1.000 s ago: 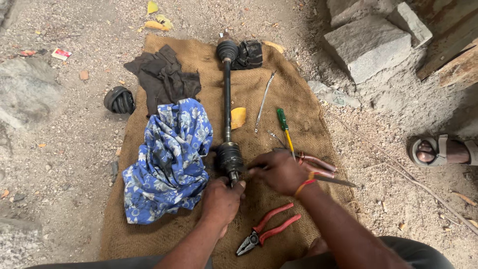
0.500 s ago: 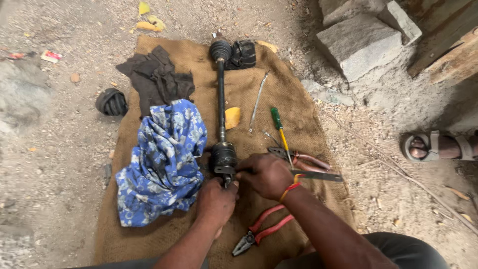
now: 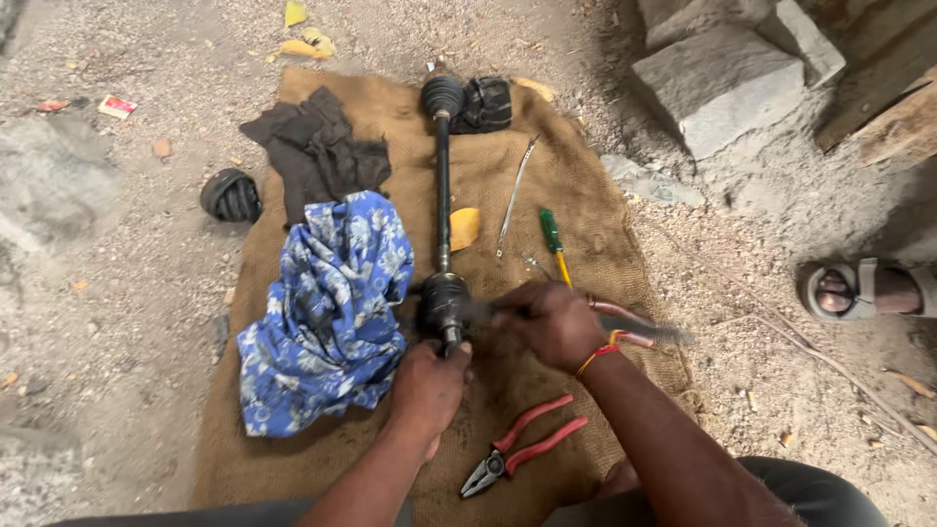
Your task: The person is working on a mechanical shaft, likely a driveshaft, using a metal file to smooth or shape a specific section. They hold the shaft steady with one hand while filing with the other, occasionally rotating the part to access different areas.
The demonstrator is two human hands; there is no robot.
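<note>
A black drive axle (image 3: pixel 442 185) lies lengthwise on a burlap sack (image 3: pixel 576 205), with a rubber boot at each end. My left hand (image 3: pixel 427 383) grips the axle's near end just below the near boot (image 3: pixel 444 301). My right hand (image 3: pixel 549 322) is closed on a tool with reddish handles (image 3: pixel 625 327); the handles stick out to the right. The tool's tip touches the right side of the near boot and is blurred.
On the sack lie a blue flowered cloth (image 3: pixel 327 312), a dark rag (image 3: pixel 317 146), red-handled pliers (image 3: pixel 522 457), a green screwdriver (image 3: pixel 554 244), a metal strip (image 3: pixel 514 195) and a yellow scrap (image 3: pixel 465 227). A loose black boot (image 3: pixel 231 195) sits left; stone blocks (image 3: pixel 722 83) and another person's sandalled foot (image 3: pixel 864 290) right.
Both hands stay at the near boot. My right hand has shifted a little with the tool against the boot. The view has drifted slightly.
</note>
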